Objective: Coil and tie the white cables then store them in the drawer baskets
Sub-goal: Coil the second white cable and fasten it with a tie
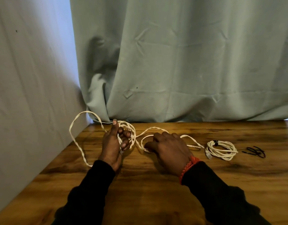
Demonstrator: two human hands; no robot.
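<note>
A long white braided cable [78, 143] sprawls over the wooden table [140, 184], one big loop hanging past the table's left edge. My left hand [115, 143] holds several turns of it, fingers curled round the coil, thumb up. My right hand [169, 148] lies palm down just to the right and pinches a loose stretch of the same cable near the tabletop. A second white cable [221, 149] lies coiled at the right, bound with a black tie.
A small heap of black ties [255, 151] lies on the table right of the coiled cable. A grey-green curtain [188, 62] hangs behind the table and a pale wall [26, 95] runs along its left side. No drawer or basket is in view.
</note>
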